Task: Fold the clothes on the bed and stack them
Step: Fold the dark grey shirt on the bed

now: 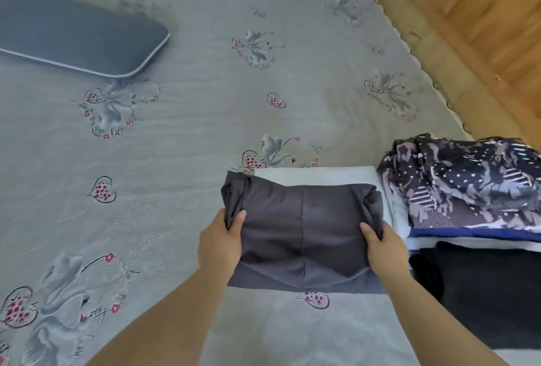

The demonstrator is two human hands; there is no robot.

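Head view: both hands hold a folded dark grey soft-knit garment (303,228) near the bed's near edge, toward its right side. Left hand (221,241) pinches its left edge, thumb on top; right hand (383,244) pinches the right edge likewise. Garment partly overlies a folded white cloth (316,175) on the grey floral bedspread (175,146). Patterned navy fabric heap (468,181) and black cloth (483,292) sit just right. Risk: bunched side edges slip loose when lifted, fold opens; stack goes lopsided if placed off-centre.
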